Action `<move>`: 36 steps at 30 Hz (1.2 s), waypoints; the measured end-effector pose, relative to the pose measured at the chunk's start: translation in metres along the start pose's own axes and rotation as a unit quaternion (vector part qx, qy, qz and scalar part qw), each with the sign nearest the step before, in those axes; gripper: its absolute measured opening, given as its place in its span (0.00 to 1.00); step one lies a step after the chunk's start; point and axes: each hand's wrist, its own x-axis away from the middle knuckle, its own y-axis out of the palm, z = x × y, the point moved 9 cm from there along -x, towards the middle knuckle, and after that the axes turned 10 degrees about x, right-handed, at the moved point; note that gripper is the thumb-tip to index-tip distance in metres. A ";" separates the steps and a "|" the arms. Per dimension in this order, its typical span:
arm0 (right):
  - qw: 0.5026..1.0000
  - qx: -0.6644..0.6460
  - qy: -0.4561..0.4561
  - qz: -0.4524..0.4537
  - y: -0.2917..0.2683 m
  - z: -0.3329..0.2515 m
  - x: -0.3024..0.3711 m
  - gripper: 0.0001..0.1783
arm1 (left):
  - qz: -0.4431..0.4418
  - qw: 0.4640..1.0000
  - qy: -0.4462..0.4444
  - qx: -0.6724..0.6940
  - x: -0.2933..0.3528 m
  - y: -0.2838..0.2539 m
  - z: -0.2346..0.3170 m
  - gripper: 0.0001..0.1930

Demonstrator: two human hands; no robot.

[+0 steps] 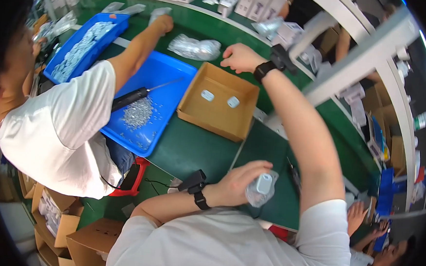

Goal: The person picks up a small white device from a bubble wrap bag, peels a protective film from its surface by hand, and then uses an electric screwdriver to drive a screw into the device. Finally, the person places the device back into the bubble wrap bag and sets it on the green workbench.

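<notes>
My left hand [233, 185] is close to my body at the bench's near edge, fingers closed around a small white device in a clear plastic bag [261, 188]. My right hand [242, 59] is stretched far forward, just past the far right rim of a shallow cardboard box [213, 123]. Its fingers are curled inward; anything between them is hidden. Two small white rounded parts [207, 95] lie apart inside the box. Left of my right hand, a clear bag of shiny parts [195, 47] rests on the green bench.
A blue tray [171, 64] holds loose screws [138, 114] and a black electric screwdriver [130, 99]. Further left, a blue bin [116, 22] is full of pale parts. A co-worker's hand [165, 24] reaches across there. A metal post [359, 54] stands right of my arm.
</notes>
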 end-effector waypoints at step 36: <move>0.979 -0.039 -0.051 0.195 -0.004 -0.039 0.344 0.10 | 0.000 0.999 -0.020 -0.028 -0.010 0.019 -0.025 0.29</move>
